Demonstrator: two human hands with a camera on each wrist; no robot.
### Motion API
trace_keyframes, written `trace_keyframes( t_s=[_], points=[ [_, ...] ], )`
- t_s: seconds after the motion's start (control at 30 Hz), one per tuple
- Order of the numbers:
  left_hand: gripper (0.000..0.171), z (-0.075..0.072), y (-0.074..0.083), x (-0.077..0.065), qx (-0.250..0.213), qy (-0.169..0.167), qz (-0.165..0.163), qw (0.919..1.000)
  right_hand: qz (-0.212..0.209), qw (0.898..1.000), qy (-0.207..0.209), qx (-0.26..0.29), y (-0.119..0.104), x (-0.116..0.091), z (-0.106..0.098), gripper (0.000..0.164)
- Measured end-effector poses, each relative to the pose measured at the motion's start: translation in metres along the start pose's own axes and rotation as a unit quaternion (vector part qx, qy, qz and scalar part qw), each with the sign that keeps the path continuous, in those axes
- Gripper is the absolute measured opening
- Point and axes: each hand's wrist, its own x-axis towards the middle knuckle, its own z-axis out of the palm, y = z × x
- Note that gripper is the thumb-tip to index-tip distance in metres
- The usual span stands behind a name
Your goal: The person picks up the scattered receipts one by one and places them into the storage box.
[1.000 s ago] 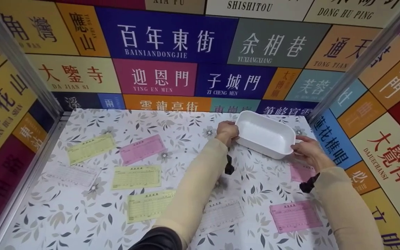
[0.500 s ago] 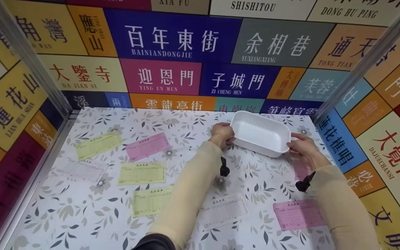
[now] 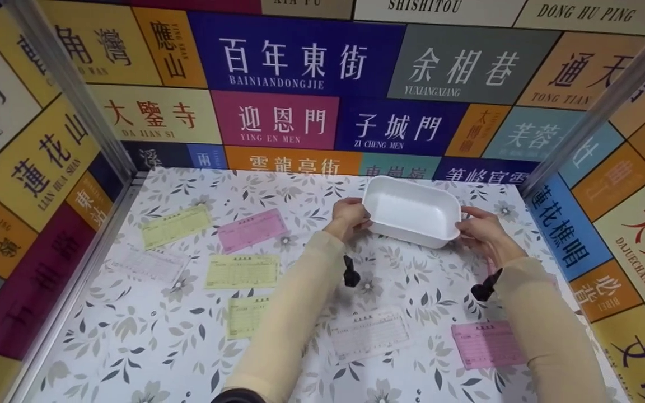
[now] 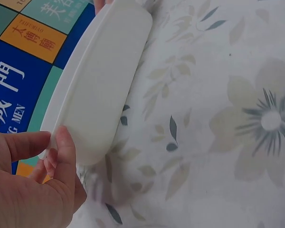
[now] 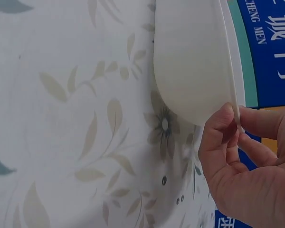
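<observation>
A white rectangular plastic tub (image 3: 412, 210) with rounded corners lies near the back of the flower-patterned table, its inside bare in the head view. My left hand (image 3: 350, 217) pinches the rim at its left end. At the right end my right hand (image 3: 484, 230) pinches the rim too. In the left wrist view, thumb and fingers of the left hand (image 4: 38, 175) meet at the rim of the tub (image 4: 102, 80). The right wrist view shows the right hand (image 5: 251, 166) likewise, with the tub's outer wall (image 5: 194, 61) beside it. Whether the base touches the tabletop cannot be told.
Yellow slips (image 3: 242, 271), pink slips (image 3: 252, 230) and whitish slips (image 3: 370, 336) lie spread on the table (image 3: 149, 347). One pink slip (image 3: 487, 344) is partly under the right sleeve. Sign-covered walls (image 3: 294, 50) stand behind and at both sides, with metal corner posts (image 3: 76, 84).
The tub has shifted left along the back of the table, both hands keeping hold of its rim. The head view has turned slightly to the left.
</observation>
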Motion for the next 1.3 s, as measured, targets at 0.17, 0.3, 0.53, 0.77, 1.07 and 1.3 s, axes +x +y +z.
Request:
trace_keyframes(
  t_s=[0.17,0.3,0.53,0.77,1.07,1.3],
  points=[
    [0.055,-0.018,0.002,-0.011,0.001,0.002,0.008,1.0000,0.004,1.000,-0.008,-0.013,-0.004,0.002,0.014,0.082],
    [0.054,-0.034,0.002,-0.017,0.001,0.007,0.001,1.0000,0.005,1.000,-0.013,-0.019,-0.006,0.004,0.027,0.082],
    [0.056,-0.061,-0.003,-0.017,-0.020,0.002,-0.004,0.9998,-0.012,0.998,-0.044,-0.034,-0.005,0.010,0.046,0.085],
    [0.062,-0.091,-0.001,-0.020,-0.011,-0.010,-0.007,0.9999,-0.020,0.996,-0.081,-0.020,-0.005,0.009,0.066,0.083],
    [0.069,-0.122,-0.006,-0.036,-0.004,-0.023,-0.017,0.9996,-0.021,0.991,-0.123,0.044,-0.002,0.007,0.089,0.079],
    [0.068,-0.136,-0.013,-0.052,-0.016,-0.008,-0.014,0.9997,-0.025,0.989,-0.139,0.044,-0.002,0.002,0.101,0.077]
  ],
)
